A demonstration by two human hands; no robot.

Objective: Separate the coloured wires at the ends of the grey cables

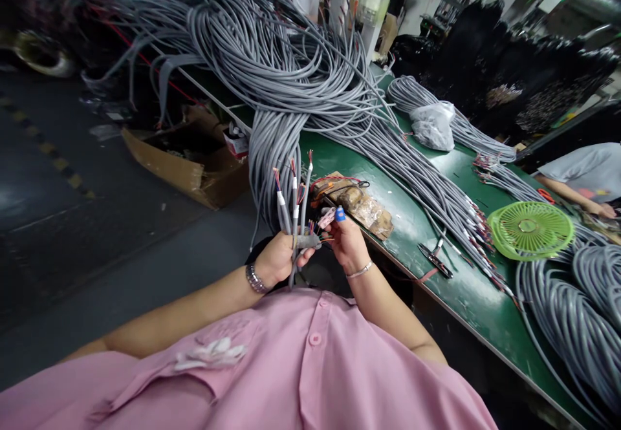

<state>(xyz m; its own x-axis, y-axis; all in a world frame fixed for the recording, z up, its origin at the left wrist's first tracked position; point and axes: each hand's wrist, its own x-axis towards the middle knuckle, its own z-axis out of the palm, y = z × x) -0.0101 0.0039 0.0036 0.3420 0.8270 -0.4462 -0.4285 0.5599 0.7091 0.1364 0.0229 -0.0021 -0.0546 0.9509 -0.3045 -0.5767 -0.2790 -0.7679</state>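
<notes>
My left hand (277, 257), with a watch at the wrist, is closed around several grey cables (295, 207). Their stripped ends point up, with white bands and thin coloured wires. A cable end wrapped in grey (307, 242) lies across that hand, its fine coloured wires fanning toward the right. My right hand (345, 239) wears a blue finger cover (340, 214) and a bracelet. Its fingers pinch a small pinkish-white piece (326, 217) whose kind I cannot make out. It is close to the fanned wires; whether they touch is unclear.
Large bundles of grey cable (272, 61) cover the green table (334, 152). At its near edge is a taped brown block (361, 204). Pliers-like tool (435, 260), green fan (530, 228) and clear plastic bag (433, 126) lie beyond. A cardboard box (187, 171) stands left; a co-worker's arm (572, 194) shows right.
</notes>
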